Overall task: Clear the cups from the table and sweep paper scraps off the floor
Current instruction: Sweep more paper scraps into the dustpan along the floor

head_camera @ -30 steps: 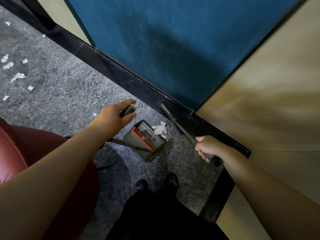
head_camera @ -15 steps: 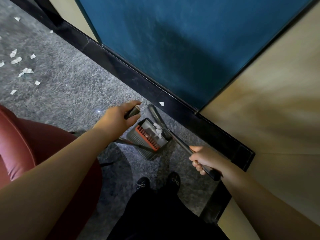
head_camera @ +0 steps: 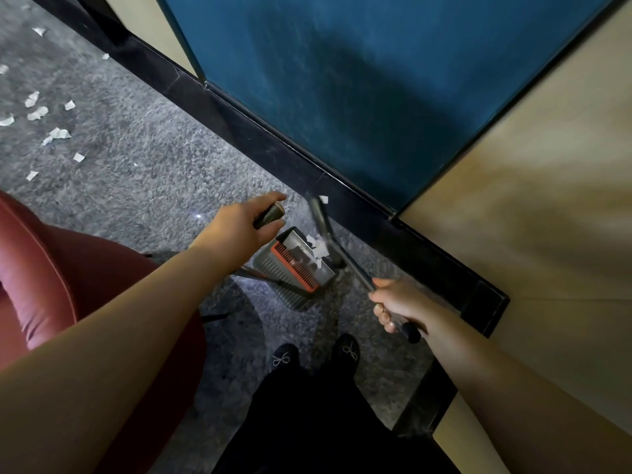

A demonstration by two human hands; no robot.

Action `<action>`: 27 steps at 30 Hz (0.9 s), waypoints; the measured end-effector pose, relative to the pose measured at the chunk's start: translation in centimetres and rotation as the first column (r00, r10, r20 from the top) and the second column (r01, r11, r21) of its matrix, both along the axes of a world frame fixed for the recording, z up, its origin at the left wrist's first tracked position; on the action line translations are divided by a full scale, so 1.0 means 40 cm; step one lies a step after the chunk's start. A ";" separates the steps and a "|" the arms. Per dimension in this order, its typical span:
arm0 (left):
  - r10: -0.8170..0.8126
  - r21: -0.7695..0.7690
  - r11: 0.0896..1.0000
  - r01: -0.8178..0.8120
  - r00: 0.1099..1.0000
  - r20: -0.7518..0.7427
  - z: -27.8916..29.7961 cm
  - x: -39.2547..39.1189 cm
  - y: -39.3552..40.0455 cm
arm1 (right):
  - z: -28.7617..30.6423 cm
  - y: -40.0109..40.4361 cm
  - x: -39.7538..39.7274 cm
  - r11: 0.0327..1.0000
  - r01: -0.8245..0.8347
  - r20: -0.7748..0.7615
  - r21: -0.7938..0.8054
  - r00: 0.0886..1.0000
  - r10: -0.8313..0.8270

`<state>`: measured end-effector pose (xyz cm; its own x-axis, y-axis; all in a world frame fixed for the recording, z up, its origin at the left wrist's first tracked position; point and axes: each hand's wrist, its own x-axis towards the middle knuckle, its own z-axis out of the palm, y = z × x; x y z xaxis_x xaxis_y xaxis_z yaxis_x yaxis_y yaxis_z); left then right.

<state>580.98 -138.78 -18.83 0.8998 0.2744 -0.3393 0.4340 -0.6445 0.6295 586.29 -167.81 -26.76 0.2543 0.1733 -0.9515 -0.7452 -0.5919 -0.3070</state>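
Observation:
My left hand (head_camera: 241, 224) grips the top of the dustpan's long handle (head_camera: 270, 213). The grey dustpan (head_camera: 294, 268) with an orange comb strip stands on the grey carpet in front of my feet. White paper scraps (head_camera: 318, 249) lie in its mouth. My right hand (head_camera: 398, 304) grips the broom handle (head_camera: 355, 268), whose blurred head is at the pan's mouth. One scrap (head_camera: 323, 199) sits by the black baseboard. Several more scraps (head_camera: 54, 135) lie scattered on the carpet at the far left.
A red leather chair (head_camera: 51, 268) stands close on my left. A black baseboard (head_camera: 239, 124) runs diagonally under a blue wall panel (head_camera: 376, 80) and beige panels (head_camera: 547, 200). My black shoes (head_camera: 314, 354) stand just behind the dustpan.
The broom head has swept left from the baseboard to the dustpan's mouth, pushing the scraps into the pan. My right hand moved down and back. One scrap stays by the baseboard.

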 end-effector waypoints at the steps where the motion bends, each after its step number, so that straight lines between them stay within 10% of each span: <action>1: -0.001 0.000 1.000 0.001 1.000 -0.002 0.001 -0.001 -0.001 | 0.008 -0.006 -0.011 1.000 -0.012 -0.006 0.006 1.000 0.012; 27: 0.047 0.017 0.999 -0.047 0.999 -0.019 0.013 -0.110 0.044 | -0.035 0.027 -0.068 0.998 -0.048 0.010 0.043 0.999 0.048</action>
<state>576.59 -137.01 -18.33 0.8792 0.3221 -0.3512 0.4758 -0.6334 0.6103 583.56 -166.73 -28.15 0.2536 0.2267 -0.9404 -0.7131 -0.6130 -0.3401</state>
